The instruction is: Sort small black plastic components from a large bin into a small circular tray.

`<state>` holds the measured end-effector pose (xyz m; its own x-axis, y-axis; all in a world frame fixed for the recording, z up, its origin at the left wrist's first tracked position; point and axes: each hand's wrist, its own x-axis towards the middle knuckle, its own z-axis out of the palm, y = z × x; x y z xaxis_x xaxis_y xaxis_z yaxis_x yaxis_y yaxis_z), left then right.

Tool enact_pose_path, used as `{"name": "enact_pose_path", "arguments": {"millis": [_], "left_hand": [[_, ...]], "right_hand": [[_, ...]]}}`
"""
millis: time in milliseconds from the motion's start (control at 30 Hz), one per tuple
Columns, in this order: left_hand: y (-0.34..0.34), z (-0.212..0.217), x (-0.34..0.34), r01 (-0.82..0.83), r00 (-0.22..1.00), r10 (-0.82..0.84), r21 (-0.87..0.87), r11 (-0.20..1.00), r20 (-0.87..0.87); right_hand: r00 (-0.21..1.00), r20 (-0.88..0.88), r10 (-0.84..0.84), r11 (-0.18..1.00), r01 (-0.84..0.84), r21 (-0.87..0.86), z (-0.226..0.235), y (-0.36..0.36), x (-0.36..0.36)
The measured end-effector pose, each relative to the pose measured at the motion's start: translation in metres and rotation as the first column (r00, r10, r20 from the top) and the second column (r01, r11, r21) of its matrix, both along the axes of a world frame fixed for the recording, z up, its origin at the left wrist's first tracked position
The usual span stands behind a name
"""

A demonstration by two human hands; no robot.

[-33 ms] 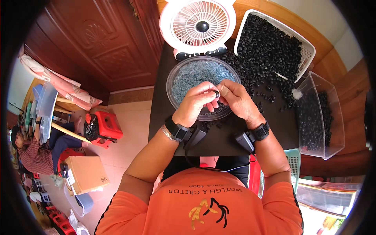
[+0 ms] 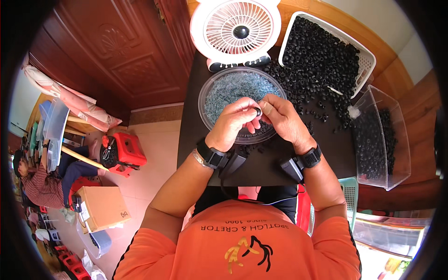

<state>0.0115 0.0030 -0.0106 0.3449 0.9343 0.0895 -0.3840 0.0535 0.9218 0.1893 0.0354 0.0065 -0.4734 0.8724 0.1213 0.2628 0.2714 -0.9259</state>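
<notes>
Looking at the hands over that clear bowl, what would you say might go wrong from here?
1. The small black ring is pinched only at the fingertips of the left hand and right hand; it might slip into the clear round bowl of bluish bits.
2. Loose black pieces lie scattered on the black table, so a forearm might sweep some off.

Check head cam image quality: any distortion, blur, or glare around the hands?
Head view: strong fisheye, black vignette, door panels bow near the rim. Left hand and right hand sharp, pinching a small black ring. Even daylight, soft shadows; mild sheen on the clear round dish.
</notes>
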Motion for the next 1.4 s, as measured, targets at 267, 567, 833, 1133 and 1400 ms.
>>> {"name": "enact_pose_path", "arguments": {"millis": [267,567,833,1133,1400], "left_hand": [[0.003,0.000,-0.007,0.021,0.998,-0.019,-0.040,0.999,0.064],[0.002,0.000,-0.003,0.008,0.997,-0.008,0.005,1.000,-0.083],[0.001,0.002,-0.001,0.047,0.978,-0.031,0.070,0.996,-0.204],[-0.007,0.010,0.001,0.034,0.970,0.010,0.174,0.984,-0.242],[-0.008,0.009,0.002,0.022,0.963,0.028,0.184,0.983,-0.267]], "right_hand": [[0.972,-0.217,-0.085,0.992,0.104,0.077,0.007,-0.001,0.008],[0.999,-0.049,-0.010,0.872,0.033,0.488,0.016,-0.008,0.006],[0.999,-0.030,-0.011,0.849,0.025,0.528,0.019,-0.009,0.007],[0.991,-0.130,-0.027,0.864,0.089,0.496,0.021,-0.011,0.012],[0.998,-0.013,0.068,0.816,-0.048,0.576,0.027,-0.012,0.013]]}}
